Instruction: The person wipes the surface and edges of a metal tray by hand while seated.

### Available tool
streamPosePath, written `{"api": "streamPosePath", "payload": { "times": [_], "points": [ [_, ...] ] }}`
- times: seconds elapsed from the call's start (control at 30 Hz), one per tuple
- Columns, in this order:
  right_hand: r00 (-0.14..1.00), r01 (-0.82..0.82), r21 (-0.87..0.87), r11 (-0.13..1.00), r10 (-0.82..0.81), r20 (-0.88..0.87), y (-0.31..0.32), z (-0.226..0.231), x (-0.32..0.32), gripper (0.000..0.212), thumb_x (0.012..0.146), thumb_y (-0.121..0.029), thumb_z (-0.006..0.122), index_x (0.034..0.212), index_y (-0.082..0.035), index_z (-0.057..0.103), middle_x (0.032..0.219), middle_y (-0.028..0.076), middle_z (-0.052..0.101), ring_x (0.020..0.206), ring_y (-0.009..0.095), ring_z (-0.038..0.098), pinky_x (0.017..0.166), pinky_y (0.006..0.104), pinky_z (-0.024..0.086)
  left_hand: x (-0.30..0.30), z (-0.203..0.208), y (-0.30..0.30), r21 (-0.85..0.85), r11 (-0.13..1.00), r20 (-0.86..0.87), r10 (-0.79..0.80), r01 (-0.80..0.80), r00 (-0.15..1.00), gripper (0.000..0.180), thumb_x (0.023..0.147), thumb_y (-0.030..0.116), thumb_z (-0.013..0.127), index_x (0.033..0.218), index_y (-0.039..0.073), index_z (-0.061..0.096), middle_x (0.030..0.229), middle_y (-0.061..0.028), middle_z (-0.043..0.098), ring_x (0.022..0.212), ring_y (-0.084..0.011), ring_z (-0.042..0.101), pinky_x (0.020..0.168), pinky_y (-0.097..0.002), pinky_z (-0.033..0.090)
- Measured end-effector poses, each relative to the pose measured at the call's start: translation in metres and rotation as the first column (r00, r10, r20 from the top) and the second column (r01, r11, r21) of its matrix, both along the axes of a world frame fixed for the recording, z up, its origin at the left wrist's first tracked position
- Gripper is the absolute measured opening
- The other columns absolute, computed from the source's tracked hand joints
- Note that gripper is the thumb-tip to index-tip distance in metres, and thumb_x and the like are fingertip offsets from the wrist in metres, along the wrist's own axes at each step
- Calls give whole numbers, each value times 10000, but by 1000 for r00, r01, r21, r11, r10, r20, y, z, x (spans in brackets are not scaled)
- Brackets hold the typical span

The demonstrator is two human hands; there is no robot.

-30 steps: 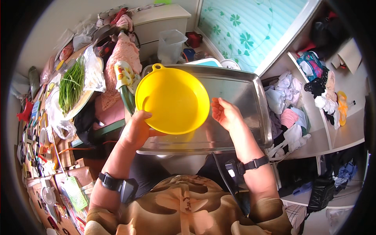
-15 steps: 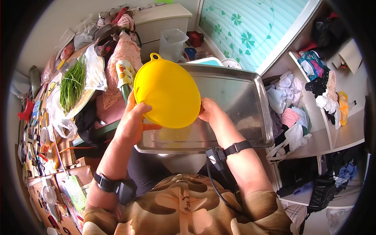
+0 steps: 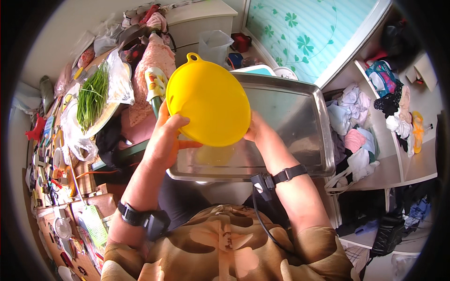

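Observation:
Both of my hands hold a smooth, round yellow dish-like piece with a hanging loop (image 3: 211, 100) up over a large metal tray (image 3: 290, 126). My left hand (image 3: 169, 133) is closed on its lower left rim, thumb on the near face; one finger sticks out below the rim. At the right rim, my right hand (image 3: 254, 126) grips it, with most of its fingers hidden behind the edge. The loop points away from me. Below, the tray's bare metal shows to the right of the yellow piece.
On the left, a cluttered table bears a bunch of long green stalks (image 3: 93, 98) and plastic bags (image 3: 119, 79). Beside it hangs pink cloth (image 3: 157, 61). A clear plastic bin (image 3: 213, 47) stands beyond the tray. Shelves on the right hold piled clothes (image 3: 354, 110).
The whole view has shifted slightly, so everything sits a little further right. The yellow piece stays in both hands and is turned slightly; my grip looks much the same.

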State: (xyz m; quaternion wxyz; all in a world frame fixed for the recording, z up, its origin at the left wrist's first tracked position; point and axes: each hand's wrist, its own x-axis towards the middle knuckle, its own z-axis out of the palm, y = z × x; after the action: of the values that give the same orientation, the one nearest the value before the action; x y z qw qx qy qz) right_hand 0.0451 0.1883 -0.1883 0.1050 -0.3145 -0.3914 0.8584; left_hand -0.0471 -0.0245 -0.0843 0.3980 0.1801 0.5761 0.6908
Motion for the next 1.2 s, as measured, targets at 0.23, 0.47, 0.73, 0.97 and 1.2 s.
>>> {"api": "streamPosePath", "payload": {
  "times": [0.23, 0.47, 0.73, 0.97, 1.2],
  "points": [
    [986, -164, -10, 986, 164, -31, 42, -37, 12, 119, 914, -144, 539, 833, -88, 605, 678, -1, 585, 485, 86, 472, 404, 208, 330, 5, 5, 8, 16, 1000, -10, 20, -20, 1000, 745, 807, 171, 497, 1478, 186, 173, 1379, -113, 394, 1197, -316, 481, 737, -481, 559],
    [983, -132, -32, 991, 127, -132, 30, -30, 3, 121, 908, -108, 520, 805, -81, 577, 591, 0, 513, 414, 73, 376, 372, 208, 246, 2, 5, 7, 69, 997, -72, 46, -41, 996, 682, 814, 172, 491, 1446, 177, 238, 1360, -118, 419, 1164, -308, 513, 731, -468, 563],
    [998, 55, 49, 997, -56, 15, 25, 16, 14, 270, 954, -309, 471, 786, -114, 553, 553, -59, 409, 415, 78, 323, 405, 208, 274, -6, -8, -1, 155, 986, 188, -97, 68, 977, 634, 839, 266, 508, 1423, 144, 292, 1328, -118, 479, 1154, -310, 538, 807, -516, 525],
    [963, 36, 147, 988, 4, -269, 64, 69, 61, 230, 939, -308, 574, 963, -84, 616, 786, -3, 592, 622, 58, 494, 523, 197, 398, -3, 1, 3, 147, 987, 244, 28, -65, 969, 565, 842, 271, 501, 1361, 74, 391, 1276, -141, 534, 1136, -335, 550, 821, -528, 508],
    [962, -197, 776, 600, -36, 272, 81, 40, 86, 355, 970, -245, 524, 1291, -95, 541, 1206, 40, 616, 1037, 170, 592, 842, 315, 473, -6, -2, -1, 200, 977, 263, 14, -69, 965, 562, 848, 273, 489, 1367, 83, 383, 1305, -171, 502, 1149, -377, 536, 812, -546, 514]
  ]
}}
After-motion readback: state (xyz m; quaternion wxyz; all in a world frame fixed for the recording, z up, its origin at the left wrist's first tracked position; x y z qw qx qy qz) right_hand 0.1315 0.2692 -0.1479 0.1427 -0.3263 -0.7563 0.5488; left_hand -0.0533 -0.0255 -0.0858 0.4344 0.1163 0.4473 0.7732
